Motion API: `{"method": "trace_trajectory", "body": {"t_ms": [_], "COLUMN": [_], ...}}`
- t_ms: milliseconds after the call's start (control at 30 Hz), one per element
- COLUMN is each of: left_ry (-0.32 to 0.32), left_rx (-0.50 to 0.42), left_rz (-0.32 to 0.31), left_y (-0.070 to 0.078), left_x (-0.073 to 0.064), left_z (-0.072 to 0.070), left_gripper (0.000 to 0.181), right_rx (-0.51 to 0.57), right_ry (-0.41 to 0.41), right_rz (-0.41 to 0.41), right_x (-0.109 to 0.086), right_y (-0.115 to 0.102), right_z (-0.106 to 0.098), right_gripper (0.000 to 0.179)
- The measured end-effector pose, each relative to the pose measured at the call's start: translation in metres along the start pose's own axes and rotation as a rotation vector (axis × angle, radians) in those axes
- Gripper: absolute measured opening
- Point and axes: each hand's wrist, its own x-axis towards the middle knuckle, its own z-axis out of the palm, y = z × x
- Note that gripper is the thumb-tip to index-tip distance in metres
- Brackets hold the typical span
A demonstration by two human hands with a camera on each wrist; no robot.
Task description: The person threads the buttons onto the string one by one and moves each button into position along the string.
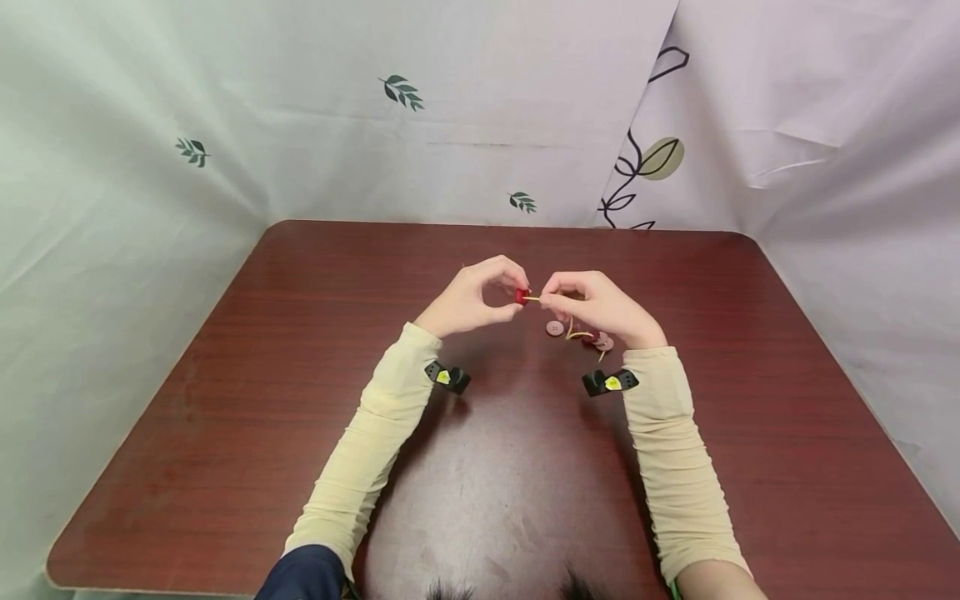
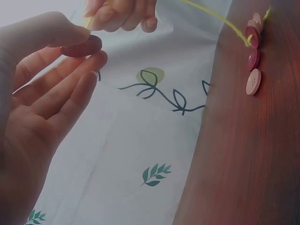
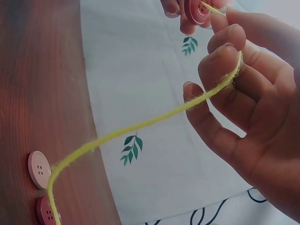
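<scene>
Between thumb and fingers, my left hand (image 1: 480, 293) pinches a dark red button (image 2: 82, 46) above the table. My right hand (image 1: 603, 307) pinches a yellow string (image 3: 140, 124) close to its end, right at that button's face. In the right wrist view the string tip meets the holes of the red button (image 3: 197, 11); whether it passes through cannot be told. From the right hand the string hangs down to several buttons lying on the table, among them a pink button (image 1: 554, 328) and a dark red button (image 2: 253, 59).
The brown wooden table (image 1: 300, 400) has rounded corners. White cloth (image 1: 465, 117) with leaf prints hangs behind it and at both sides. A black wrist camera (image 1: 447, 377) is strapped on the left sleeve, another camera (image 1: 610, 382) on the right.
</scene>
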Motion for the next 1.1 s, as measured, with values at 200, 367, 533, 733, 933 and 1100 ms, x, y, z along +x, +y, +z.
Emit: {"method": "trace_trajectory", "body": {"t_ms": [200, 367, 533, 733, 933, 1100], "left_ry": [-0.001, -0.014, -0.014, -0.023, -0.032, -0.032], "left_rx": [0.016, 0.001, 0.009, 0.004, 0.007, 0.017], "left_rz": [-0.009, -0.001, 0.009, -0.002, 0.003, 0.0], "left_y": [0.0, -0.002, -0.002, -0.001, 0.0, -0.012], "left_x": [0.0, -0.001, -0.001, -0.001, -0.001, -0.001], "left_z": [0.001, 0.002, 0.001, 0.002, 0.001, 0.003], "left_gripper": [0.022, 0.021, 0.021, 0.021, 0.022, 0.022], "right_rx": [0.002, 0.048, 0.072, 0.027, 0.071, 0.062], "right_ry": [-0.012, -0.023, -0.04, -0.036, -0.05, -0.07], "right_rz": [0.008, 0.026, 0.057, 0.031, 0.102, 0.144], "right_x": [0.0, 0.001, 0.001, 0.003, 0.005, 0.007], "right_y": [-0.002, -0.001, -0.002, -0.002, 0.002, 0.014], "right_z": [0.001, 0.003, 0.005, 0.006, 0.008, 0.008], "right_gripper": [0.007, 0.008, 0.01, 0.012, 0.012, 0.018]}}
